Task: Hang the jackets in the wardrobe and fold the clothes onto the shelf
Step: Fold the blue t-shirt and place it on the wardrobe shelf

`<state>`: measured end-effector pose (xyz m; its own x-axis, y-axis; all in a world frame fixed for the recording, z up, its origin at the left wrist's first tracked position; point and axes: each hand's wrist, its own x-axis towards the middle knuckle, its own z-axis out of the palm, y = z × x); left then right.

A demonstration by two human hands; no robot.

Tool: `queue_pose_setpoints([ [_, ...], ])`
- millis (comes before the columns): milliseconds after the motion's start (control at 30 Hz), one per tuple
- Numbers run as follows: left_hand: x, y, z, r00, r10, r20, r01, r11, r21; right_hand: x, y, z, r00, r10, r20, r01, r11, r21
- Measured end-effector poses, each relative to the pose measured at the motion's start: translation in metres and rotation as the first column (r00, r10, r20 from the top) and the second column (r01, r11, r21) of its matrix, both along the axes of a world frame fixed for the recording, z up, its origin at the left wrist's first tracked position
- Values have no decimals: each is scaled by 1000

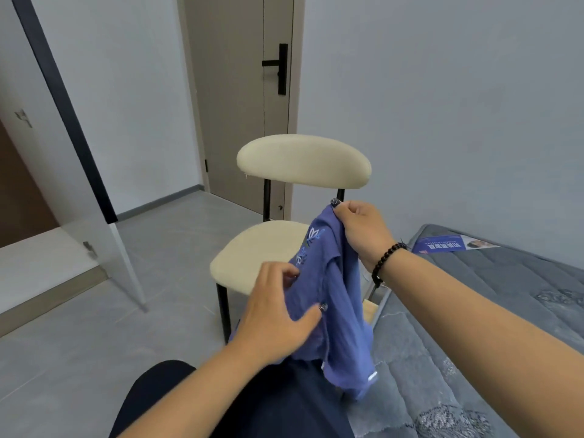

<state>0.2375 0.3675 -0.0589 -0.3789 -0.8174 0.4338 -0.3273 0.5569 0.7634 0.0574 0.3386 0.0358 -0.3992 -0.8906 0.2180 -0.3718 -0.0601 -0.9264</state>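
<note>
A blue-violet garment (339,298) with pale embroidered flowers hangs in the air in front of a cream chair. My right hand (366,232) pinches its top edge, lifting it. Lower down, my left hand (278,314) grips the fabric, fingers behind the cloth and thumb on its front. The garment's lower end dangles over my dark-clad lap. At the far left the wardrobe (34,197) stands with its white door (104,191) swung open; only part of its inside shows.
The cream chair (262,251) with black legs stands directly ahead. A grey quilted mattress (474,327) lies at the right with a blue leaflet (448,243) on it. A closed door (240,99) is behind the chair. Grey floor spreads to the left.
</note>
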Motion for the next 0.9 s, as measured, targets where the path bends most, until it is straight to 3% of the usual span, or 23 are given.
queue_pose_setpoints([
  [100,-16,-3,-17,992,34,125,-43,997,72,-4,0,4,999,-25,30,25,1000,-7],
  [233,-24,-14,-15,960,121,255,-134,990,38,-16,6,11,998,-56,12,56,998,2],
  [333,-11,-29,-5,933,240,268,-257,966,30,-35,9,18,992,-115,49,115,993,-7],
  [467,20,-69,9,814,418,404,-476,878,51,-63,14,24,974,-213,75,214,977,-5],
  [567,38,-98,25,845,492,211,-531,817,224,-71,17,19,983,-182,-17,183,981,59],
  [633,39,-104,41,868,493,-63,-413,786,460,-67,17,14,988,-108,-114,124,981,147],
  [700,33,-102,56,849,464,-254,-242,767,594,-60,18,12,959,37,-281,50,953,297],
  [800,21,-93,81,850,373,-372,-88,797,598,-41,20,12,886,315,-339,-114,858,501],
  [900,12,-81,101,917,258,-303,-78,863,499,-21,14,20,838,331,-434,-160,909,384],
])
